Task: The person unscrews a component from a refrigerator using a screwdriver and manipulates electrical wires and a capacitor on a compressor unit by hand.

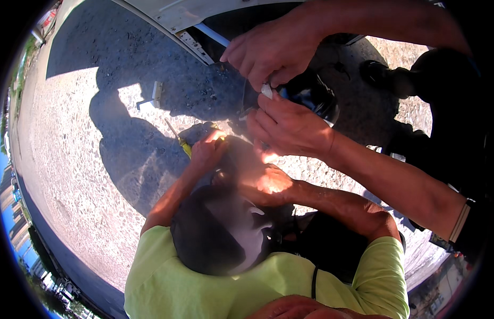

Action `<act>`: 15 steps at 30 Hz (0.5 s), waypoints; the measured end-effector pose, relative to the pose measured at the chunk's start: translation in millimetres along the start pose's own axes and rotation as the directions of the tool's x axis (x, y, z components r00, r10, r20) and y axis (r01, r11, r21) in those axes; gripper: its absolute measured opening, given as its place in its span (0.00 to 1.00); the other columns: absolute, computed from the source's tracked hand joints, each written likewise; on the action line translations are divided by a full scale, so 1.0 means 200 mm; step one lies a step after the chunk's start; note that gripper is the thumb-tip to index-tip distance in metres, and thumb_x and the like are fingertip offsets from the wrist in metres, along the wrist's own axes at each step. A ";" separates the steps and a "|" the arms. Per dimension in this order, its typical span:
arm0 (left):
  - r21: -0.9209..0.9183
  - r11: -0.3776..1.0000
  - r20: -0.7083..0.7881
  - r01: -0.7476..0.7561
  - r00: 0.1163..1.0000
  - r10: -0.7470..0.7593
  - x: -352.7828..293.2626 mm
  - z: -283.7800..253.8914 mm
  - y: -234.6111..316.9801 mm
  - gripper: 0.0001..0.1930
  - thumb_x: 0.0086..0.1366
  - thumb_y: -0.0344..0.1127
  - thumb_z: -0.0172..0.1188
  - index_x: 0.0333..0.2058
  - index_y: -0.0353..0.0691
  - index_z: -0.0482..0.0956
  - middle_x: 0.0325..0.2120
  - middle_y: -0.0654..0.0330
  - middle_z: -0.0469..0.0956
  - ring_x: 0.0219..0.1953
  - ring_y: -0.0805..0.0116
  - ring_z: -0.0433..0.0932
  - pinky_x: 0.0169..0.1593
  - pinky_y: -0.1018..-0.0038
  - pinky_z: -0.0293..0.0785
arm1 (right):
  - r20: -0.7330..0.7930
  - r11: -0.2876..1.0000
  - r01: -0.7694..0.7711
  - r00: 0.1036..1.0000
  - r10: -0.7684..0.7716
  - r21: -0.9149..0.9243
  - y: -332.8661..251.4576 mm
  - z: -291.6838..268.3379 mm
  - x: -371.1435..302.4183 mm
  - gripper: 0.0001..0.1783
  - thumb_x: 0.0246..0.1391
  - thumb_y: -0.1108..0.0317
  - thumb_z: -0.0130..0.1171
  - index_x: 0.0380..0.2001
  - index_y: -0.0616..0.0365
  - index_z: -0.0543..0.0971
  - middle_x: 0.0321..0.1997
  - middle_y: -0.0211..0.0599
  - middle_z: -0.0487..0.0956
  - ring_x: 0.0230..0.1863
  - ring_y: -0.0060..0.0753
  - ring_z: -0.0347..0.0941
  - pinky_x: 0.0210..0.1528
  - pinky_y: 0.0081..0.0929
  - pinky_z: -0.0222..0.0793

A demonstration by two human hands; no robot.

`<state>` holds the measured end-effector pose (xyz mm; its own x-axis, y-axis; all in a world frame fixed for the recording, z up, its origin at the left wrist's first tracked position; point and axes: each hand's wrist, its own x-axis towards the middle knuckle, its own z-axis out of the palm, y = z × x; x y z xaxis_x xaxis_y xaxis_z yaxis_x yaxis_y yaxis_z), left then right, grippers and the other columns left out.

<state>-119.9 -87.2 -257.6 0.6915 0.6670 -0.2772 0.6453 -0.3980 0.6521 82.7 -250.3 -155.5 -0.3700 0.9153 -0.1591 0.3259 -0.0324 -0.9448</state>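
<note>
Two overlapping patches of bare skin [290,307] at the lower edge appear to be my own hands or forearms. Their fingers are cut off, and which is left or right is unclear. Just ahead crouches a person in a yellow-green shirt [204,287] and a dark cap [215,234]. That person's left hand [207,151] is down by a screwdriver [185,147] with a yellow handle. The right hand [271,183] lies in partial sunlight. Another person's two hands [281,50] reach in from the right and pinch a small whitish piece [266,90] between them.
A white panel [215,6] with a perforated metal edge spans the top. On the stony ground [71,175] lies a white angular piece [154,97]. Behind the pinching hands sits a shiny black rounded object [316,98]. A dark shoe [375,73] stands at the right.
</note>
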 end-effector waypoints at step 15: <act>-0.014 1.000 -0.006 0.002 1.000 -0.003 -0.01 0.03 -0.06 0.19 0.66 0.45 0.67 0.52 0.47 0.81 0.43 0.51 0.86 0.43 0.44 0.85 0.46 0.54 0.81 | 0.025 0.999 -0.020 0.999 0.020 -0.030 0.00 0.03 0.00 0.13 0.58 0.59 0.63 0.36 0.59 0.79 0.33 0.41 0.80 0.41 0.50 0.80 0.47 0.45 0.73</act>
<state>-126.7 -88.3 -268.9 0.6878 0.6720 -0.2744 0.6422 -0.3872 0.6616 77.9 -253.2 -157.0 -0.3847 0.9042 -0.1854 0.3592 -0.0384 -0.9325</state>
